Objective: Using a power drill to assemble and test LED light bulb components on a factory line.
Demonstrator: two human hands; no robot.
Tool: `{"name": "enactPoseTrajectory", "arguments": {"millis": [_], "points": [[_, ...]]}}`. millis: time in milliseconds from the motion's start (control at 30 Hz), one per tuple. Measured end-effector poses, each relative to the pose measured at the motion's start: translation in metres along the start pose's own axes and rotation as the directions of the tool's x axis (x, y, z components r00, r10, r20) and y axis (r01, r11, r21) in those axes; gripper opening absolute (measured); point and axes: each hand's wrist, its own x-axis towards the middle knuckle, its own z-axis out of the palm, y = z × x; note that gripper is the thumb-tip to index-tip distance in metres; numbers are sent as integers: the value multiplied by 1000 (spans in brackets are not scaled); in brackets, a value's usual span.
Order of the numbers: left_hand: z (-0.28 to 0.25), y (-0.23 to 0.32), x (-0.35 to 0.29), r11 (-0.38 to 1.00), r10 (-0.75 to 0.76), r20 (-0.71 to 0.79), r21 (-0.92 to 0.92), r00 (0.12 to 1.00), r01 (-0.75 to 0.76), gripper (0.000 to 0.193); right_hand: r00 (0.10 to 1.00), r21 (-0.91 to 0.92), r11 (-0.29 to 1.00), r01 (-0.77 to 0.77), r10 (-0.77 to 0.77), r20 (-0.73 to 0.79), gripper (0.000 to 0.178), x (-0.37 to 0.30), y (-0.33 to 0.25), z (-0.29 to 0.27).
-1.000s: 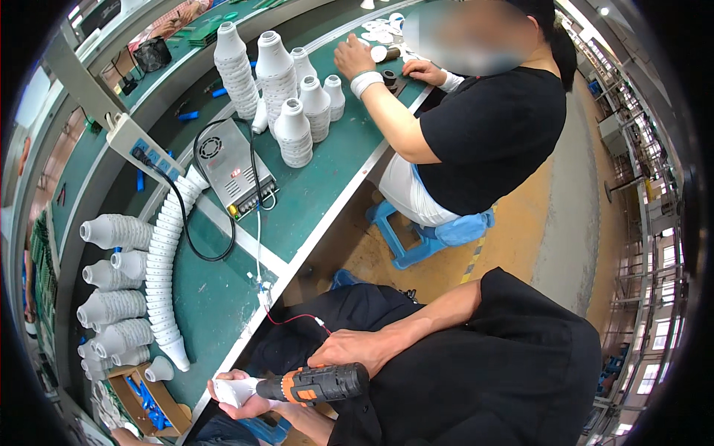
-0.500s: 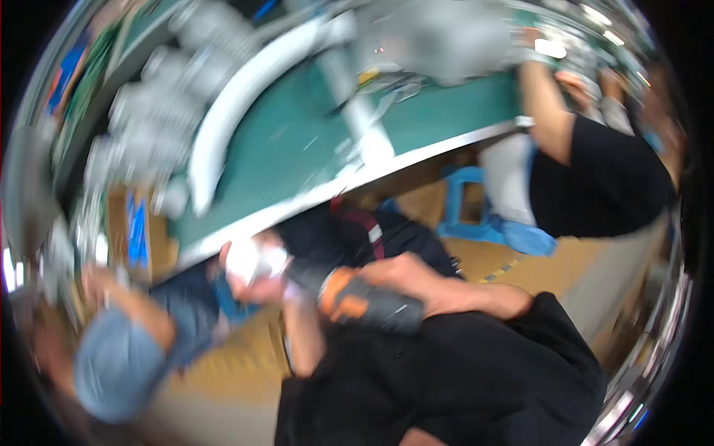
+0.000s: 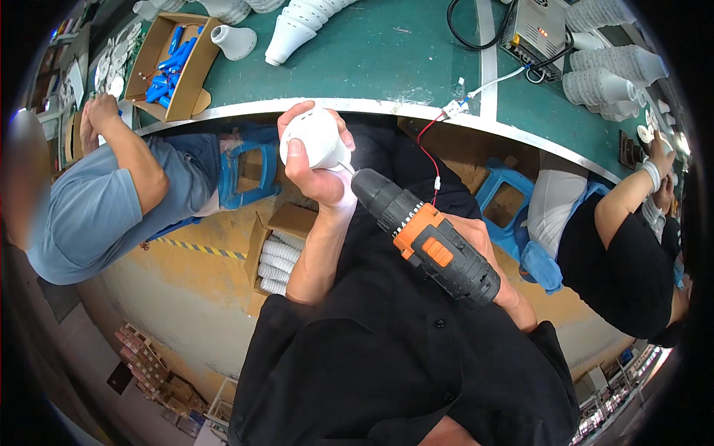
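A white cone-shaped lamp housing (image 3: 316,140) is gripped by my left hand (image 3: 321,182), whose fingers and thumb wrap around its sides. My right hand (image 3: 476,236) is closed around an orange and black cordless drill (image 3: 431,241); the drill body hides most of the fingers and the handle. The drill points up and left. Its thin bit (image 3: 346,168) reaches the side of the housing near my left palm, and light from the drill falls on my wrist. Whether a screw sits at the tip I cannot make out.
Ahead runs a green bench (image 3: 372,67) with a pale edge. On it are a cardboard box (image 3: 190,85) of blue cylindrical cells, stacked white housings (image 3: 301,30) and a metal power supply (image 3: 534,33) with a red wire hanging down. Co-workers sit left and right; a carton (image 3: 256,260) of housings stands below.
The earlier frame is blurred and my view has swung round. The housing and drill stay in my hands; the drill, nearly level before, now slants more steeply up toward the left.
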Motion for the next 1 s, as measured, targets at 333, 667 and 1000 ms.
{"name": "enactPoseTrajectory", "arguments": {"millis": [333, 667, 1000], "points": [[-3, -3, 1, 1000, 8, -19, 1, 1000, -8, 57, 1000, -36, 999, 27, -26, 16, 21, 3, 8, -1], [-50, -12, 6, 994, -17, 19, -111, 1000, 19, 64, 998, 50, 999, 17, -14, -67, 25, -4, 10, 8], [-34, -10, 12, 999, -10, 81, -33, 997, 13, 62, 996, 64, 998, 4, 2, -92, 25, -8, 1, 1]]}}
